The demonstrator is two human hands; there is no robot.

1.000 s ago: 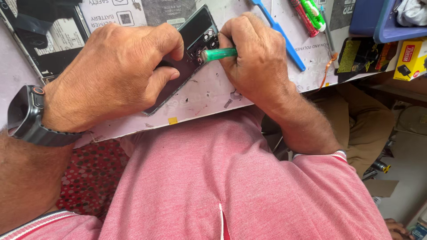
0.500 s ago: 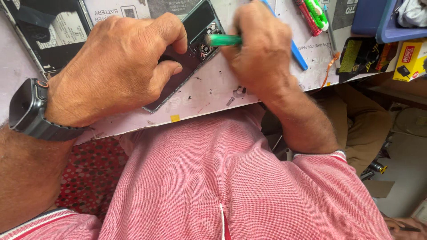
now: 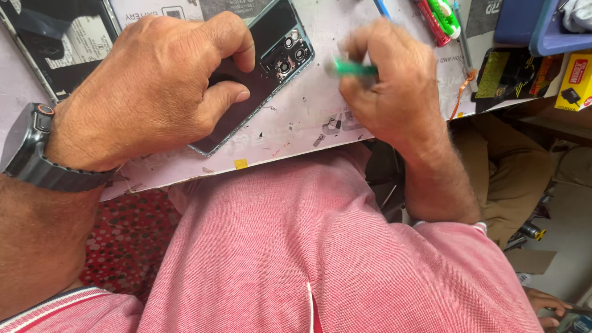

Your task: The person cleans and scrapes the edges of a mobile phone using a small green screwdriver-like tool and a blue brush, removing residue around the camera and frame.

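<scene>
The left hand lies flat and closed over a dark phone, pressing it down on the pale work board. The thumb and the forefinger bend around the phone's middle, and the palm hides its lower half. The phone lies face down with its long axis on a diagonal: the end with the camera lenses points up and to the right, away from the person, and the other end comes out under the hand near the board's front edge.

The right hand is closed around a small green tool (blurred, so its exact kind cannot be told). The tool's tip points left toward the phone's camera corner, but it is a little apart from it and does not touch.

A dark watch sits on the left wrist. At the board's far edge lie a red and green cutter and a yellow box.
</scene>
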